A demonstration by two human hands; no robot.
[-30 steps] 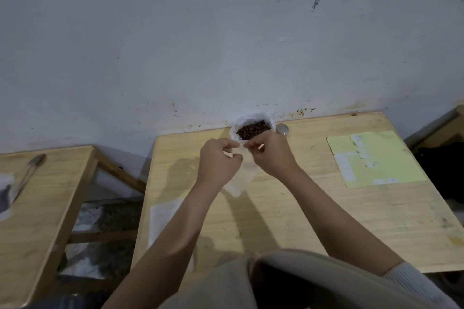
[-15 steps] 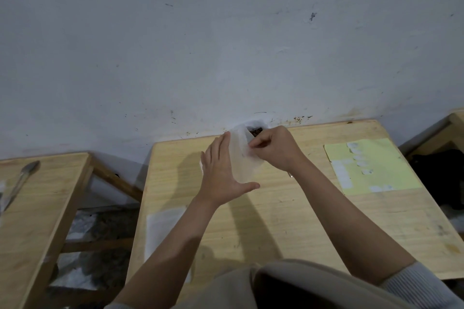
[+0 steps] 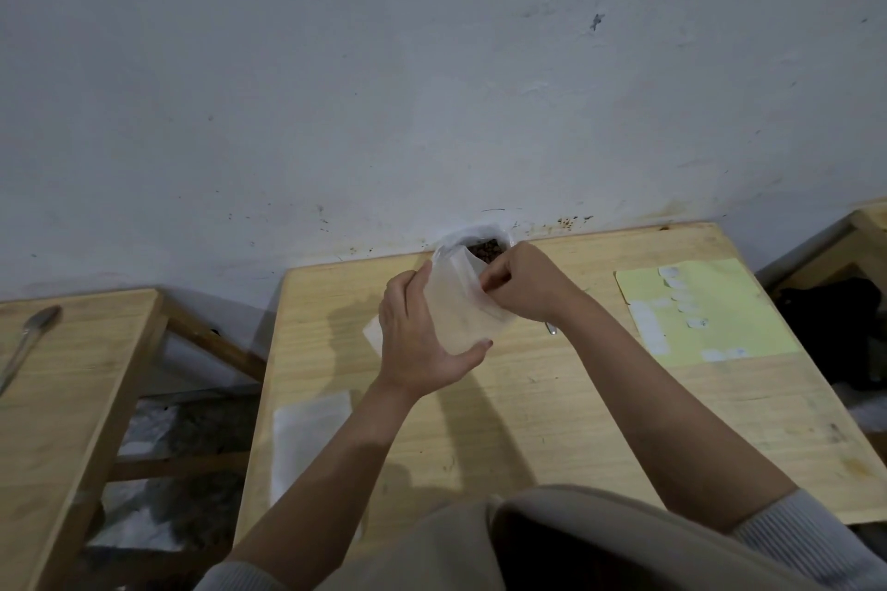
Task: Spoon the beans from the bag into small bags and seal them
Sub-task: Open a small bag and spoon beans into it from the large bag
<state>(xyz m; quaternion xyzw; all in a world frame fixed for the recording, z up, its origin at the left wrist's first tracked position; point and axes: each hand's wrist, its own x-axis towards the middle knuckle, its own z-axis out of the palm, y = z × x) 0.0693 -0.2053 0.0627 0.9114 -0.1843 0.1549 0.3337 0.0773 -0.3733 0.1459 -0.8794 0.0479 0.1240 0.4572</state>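
A clear small bag (image 3: 463, 307) is held upright above the wooden table (image 3: 552, 398). My left hand (image 3: 422, 341) cups it from the left, fingers up along its side and thumb under its lower edge. My right hand (image 3: 523, 283) pinches the bag's upper right edge. Behind them, against the wall, stands the white bag of brown beans (image 3: 487, 247), open at the top. A metal spoon tip (image 3: 551, 328) shows just under my right wrist; the rest of it is hidden.
A stack of flat clear bags (image 3: 307, 442) lies at the table's front left. A yellow-green sheet with white stickers (image 3: 696, 312) lies at the right. A second wooden table (image 3: 72, 398) at the left carries a metal tool (image 3: 26, 341).
The small bag has gone from hanging between two pinching hands to standing upright in my left palm. My left hand opened around it; my right hand shifted to its top edge.
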